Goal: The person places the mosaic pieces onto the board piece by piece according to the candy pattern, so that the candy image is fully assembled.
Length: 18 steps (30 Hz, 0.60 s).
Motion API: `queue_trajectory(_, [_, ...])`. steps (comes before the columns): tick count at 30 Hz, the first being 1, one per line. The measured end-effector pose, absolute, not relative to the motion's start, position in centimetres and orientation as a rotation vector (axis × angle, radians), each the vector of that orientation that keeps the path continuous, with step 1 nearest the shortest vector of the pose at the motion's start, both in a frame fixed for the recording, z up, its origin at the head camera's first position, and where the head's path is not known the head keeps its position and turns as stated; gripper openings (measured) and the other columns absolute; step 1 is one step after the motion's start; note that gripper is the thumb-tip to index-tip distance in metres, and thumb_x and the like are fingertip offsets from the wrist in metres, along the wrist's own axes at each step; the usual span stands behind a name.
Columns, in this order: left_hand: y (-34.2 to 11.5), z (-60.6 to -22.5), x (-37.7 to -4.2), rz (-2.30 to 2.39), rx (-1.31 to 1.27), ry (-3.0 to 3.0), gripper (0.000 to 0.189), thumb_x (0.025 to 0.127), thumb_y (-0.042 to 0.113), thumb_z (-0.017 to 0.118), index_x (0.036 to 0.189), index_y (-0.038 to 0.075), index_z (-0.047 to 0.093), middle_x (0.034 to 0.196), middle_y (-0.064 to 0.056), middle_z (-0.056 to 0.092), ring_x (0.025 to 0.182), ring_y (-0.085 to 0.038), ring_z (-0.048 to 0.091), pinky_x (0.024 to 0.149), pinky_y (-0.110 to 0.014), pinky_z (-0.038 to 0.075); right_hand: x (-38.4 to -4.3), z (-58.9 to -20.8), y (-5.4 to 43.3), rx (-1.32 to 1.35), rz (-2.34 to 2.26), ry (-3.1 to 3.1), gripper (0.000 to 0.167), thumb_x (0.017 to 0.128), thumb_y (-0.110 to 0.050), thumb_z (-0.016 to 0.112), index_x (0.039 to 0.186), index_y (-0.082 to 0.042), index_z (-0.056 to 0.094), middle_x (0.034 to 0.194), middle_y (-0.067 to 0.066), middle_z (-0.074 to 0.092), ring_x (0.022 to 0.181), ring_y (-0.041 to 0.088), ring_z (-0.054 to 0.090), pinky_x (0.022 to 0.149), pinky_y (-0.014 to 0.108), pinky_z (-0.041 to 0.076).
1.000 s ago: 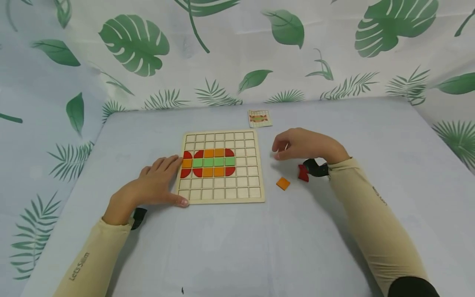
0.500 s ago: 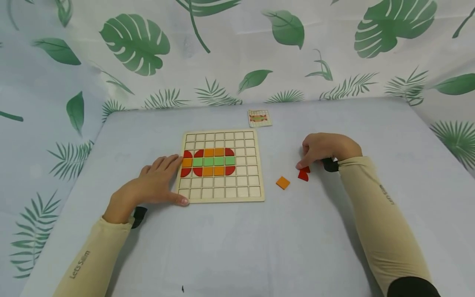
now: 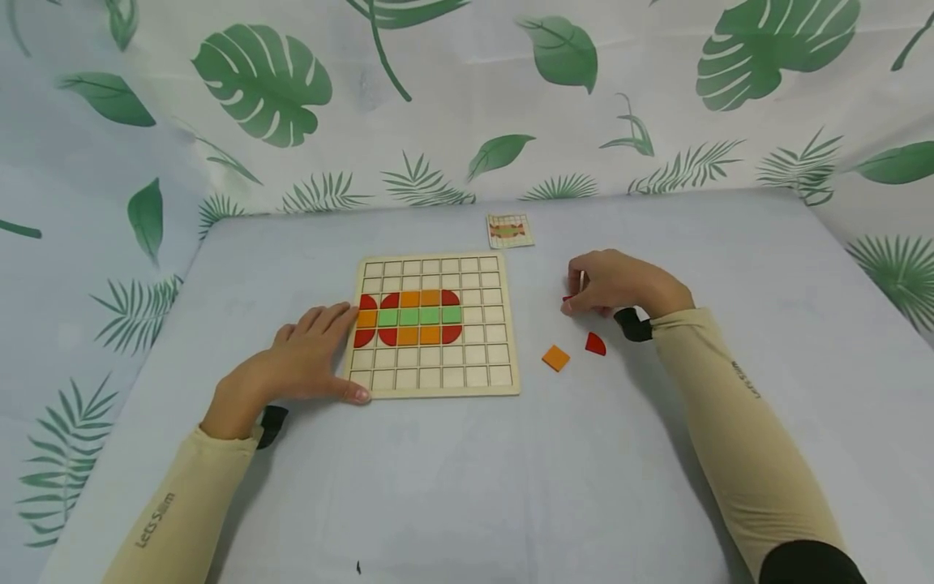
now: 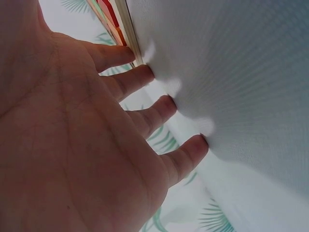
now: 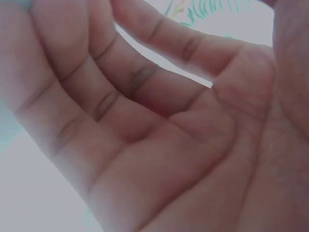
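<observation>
My left hand (image 3: 310,354) lies with spread fingers along the left side of a wooden grid board (image 3: 477,380); its thumb rests at the near left corner. In the left wrist view its fingertips (image 4: 166,104) touch the table beside the board's edge. Red, orange and green tiles (image 3: 410,316) fill part of the grid's left and middle. Right of the board my right hand (image 3: 620,282) pinches a red tile (image 3: 566,299), mostly hidden by the fingers. Below that hand lie a red quarter-circle tile (image 3: 595,344) and an orange square tile (image 3: 556,358).
A small pattern card (image 3: 510,231) lies behind the board, showing a red, orange and green design on a grid. The pale table (image 3: 452,487) reaches back to a white cloth (image 3: 438,97) printed with green leaves.
My right hand went right to the red tiles, picked one up and came back left and away with it. One red quarter-circle stays behind. The left hand keeps its place.
</observation>
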<state>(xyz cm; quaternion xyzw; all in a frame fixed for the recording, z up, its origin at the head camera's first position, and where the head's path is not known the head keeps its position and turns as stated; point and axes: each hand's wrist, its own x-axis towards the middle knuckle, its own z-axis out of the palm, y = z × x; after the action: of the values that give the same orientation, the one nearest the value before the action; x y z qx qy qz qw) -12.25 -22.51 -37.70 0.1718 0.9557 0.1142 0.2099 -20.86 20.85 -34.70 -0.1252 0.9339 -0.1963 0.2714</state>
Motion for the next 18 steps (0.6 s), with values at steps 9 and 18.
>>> queue_trajectory(9, [-22.5,-37.7,-12.2,0.316,0.482,2.663,0.133,0.079,0.066,0.088,0.17,0.001,0.016,0.174,-0.026,0.017,0.154,-0.052,0.017,0.115,-0.077,0.022,-20.7,-34.9,20.2,-0.48,-0.536,2.562,0.017,0.099,-0.013,0.071,0.113,-0.004,0.068,0.102,0.011,0.067,0.091,0.029,0.06,0.08,0.044,0.052])
queue_trajectory(18, [-22.5,-37.7,-12.2,0.314,0.487,2.664,0.133,0.079,0.066,0.088,0.17,0.001,0.016,0.174,-0.026,0.017,0.154,-0.053,0.017,0.115,-0.077,0.023,-20.9,-35.5,19.6,-0.598,-0.638,2.63,0.02,0.107,0.0,0.049,0.114,0.001,0.068,0.096,0.011,0.068,0.085,0.026,0.059,0.078,0.041,0.049])
